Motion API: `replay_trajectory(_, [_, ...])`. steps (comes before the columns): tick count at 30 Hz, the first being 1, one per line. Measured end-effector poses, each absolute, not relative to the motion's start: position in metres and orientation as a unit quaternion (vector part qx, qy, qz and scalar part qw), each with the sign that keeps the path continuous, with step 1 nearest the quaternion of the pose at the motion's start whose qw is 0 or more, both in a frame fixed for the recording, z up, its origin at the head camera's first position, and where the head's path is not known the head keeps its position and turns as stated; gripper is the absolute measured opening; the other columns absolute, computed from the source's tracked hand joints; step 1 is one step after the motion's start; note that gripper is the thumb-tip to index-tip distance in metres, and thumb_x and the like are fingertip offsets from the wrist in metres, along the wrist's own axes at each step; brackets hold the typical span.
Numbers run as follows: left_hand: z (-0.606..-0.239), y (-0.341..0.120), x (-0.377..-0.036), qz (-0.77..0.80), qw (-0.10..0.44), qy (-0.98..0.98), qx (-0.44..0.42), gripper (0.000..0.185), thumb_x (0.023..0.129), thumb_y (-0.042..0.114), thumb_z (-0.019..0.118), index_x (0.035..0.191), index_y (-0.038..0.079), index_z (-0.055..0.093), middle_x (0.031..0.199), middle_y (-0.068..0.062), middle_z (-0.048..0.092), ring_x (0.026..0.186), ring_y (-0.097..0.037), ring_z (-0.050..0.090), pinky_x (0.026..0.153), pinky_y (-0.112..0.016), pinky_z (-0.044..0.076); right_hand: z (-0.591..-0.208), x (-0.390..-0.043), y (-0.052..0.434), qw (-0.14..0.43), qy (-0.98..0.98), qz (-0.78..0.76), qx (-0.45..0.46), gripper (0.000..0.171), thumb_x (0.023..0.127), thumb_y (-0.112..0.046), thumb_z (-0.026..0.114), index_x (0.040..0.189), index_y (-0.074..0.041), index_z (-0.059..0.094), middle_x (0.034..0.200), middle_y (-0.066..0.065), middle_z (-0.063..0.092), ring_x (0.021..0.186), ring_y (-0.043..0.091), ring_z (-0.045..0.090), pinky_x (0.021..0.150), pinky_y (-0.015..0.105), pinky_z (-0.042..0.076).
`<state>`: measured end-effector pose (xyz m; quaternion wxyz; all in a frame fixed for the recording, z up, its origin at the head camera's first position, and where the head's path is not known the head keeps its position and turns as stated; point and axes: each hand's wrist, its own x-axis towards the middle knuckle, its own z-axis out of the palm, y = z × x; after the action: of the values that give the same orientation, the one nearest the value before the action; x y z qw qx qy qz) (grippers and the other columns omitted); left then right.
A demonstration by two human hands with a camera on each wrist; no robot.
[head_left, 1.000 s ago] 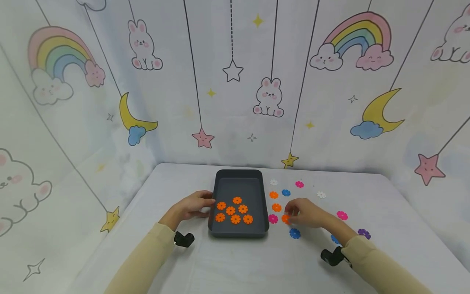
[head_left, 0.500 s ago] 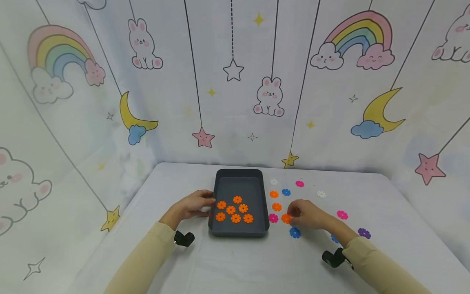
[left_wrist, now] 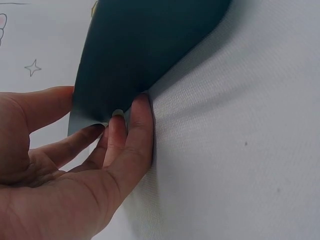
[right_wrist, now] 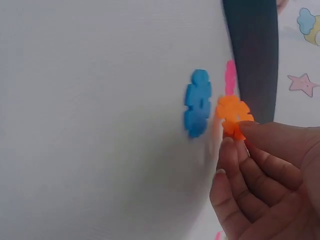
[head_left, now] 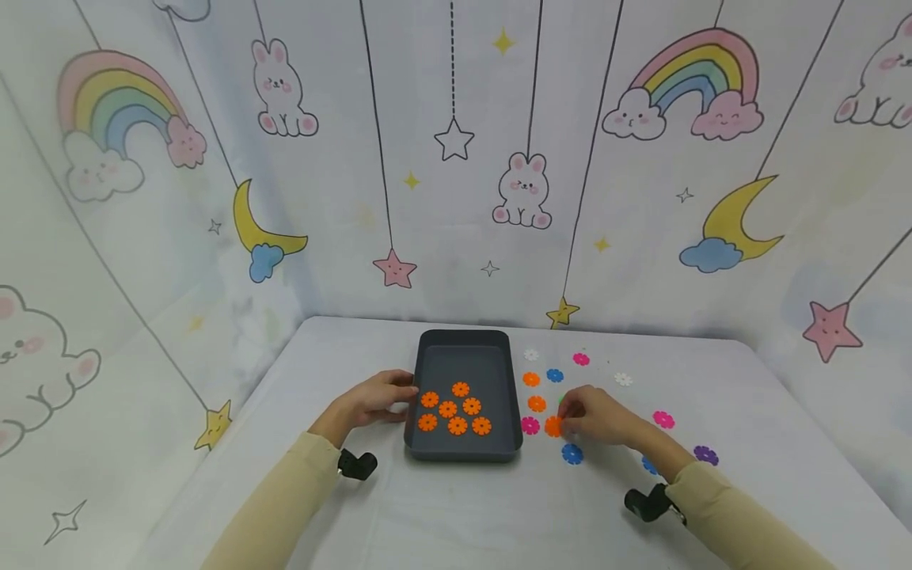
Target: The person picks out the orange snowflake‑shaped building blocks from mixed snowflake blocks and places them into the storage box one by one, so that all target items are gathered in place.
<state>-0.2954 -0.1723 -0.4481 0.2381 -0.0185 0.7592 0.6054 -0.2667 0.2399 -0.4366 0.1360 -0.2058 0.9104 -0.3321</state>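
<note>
A dark grey tray point(head_left: 466, 360) sits mid-table with several orange flower discs point(head_left: 456, 410) inside. My left hand point(head_left: 399, 397) rests against the tray's left wall; in the left wrist view the left hand point(left_wrist: 100, 112) has its thumb at the edge of the tray point(left_wrist: 145, 45) and its fairly straight fingers at the base. My right hand point(head_left: 568, 419) pinches an orange flower disc point(head_left: 553, 427) on the cloth right of the tray. The right wrist view shows the right hand point(right_wrist: 240, 135) with thumb and fingertips on this orange disc point(right_wrist: 231, 112), beside a blue disc point(right_wrist: 197, 102).
Loose discs lie on the white cloth right of the tray: two orange point(head_left: 537, 404), pink point(head_left: 530, 425), blue point(head_left: 572, 454), white point(head_left: 623, 379), purple point(head_left: 705, 454). Printed backdrop walls close in the table's back and sides. Bare cloth lies toward the front edge.
Both hands stay almost where they were. My right fingers have settled closer around the orange disc, which has hardly moved.
</note>
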Motion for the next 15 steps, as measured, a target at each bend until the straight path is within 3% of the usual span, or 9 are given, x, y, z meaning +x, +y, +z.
replay_trajectory(5, [-0.449, -0.172, -0.295, 0.605, 0.238, 0.759, -0.016, 0.058, 0.105, 0.015, 0.058, 0.155, -0.003, 0.035, 0.151, -0.025, 0.046, 0.131, -0.036, 0.052, 0.097, -0.048, 0.056, -0.425, -0.274, 0.236, 0.124, 0.908, -0.337, -0.217, 0.005, 0.094, -0.006, 0.071, 0.098, -0.003, 0.069, 0.087, 0.001, 0.068, 0.080, 0.017, 0.062, 0.072, 0.026, 0.057])
replay_trajectory(11, [-0.449, -0.172, -0.294, 0.610, 0.235, 0.757, -0.014, 0.057, 0.105, 0.015, 0.059, 0.154, -0.003, 0.036, 0.150, -0.024, 0.048, 0.131, -0.035, 0.053, 0.096, -0.048, 0.056, -0.398, -0.285, 0.217, 0.111, 0.893, -0.349, -0.261, 0.007, 0.095, -0.005, 0.069, 0.100, 0.000, 0.069, 0.090, 0.010, 0.072, 0.083, 0.030, 0.067, 0.073, 0.028, 0.058])
replay_trajectory(15, [-0.450, -0.172, -0.294, 0.617, 0.233, 0.752, -0.006, 0.055, 0.105, 0.013, 0.058, 0.153, -0.004, 0.038, 0.146, -0.023, 0.052, 0.130, -0.034, 0.054, 0.096, -0.048, 0.056, -0.382, -0.291, 0.195, 0.107, 0.892, -0.348, -0.269, 0.005, 0.095, -0.005, 0.069, 0.099, -0.002, 0.070, 0.088, 0.006, 0.071, 0.079, 0.022, 0.067, 0.074, 0.032, 0.059])
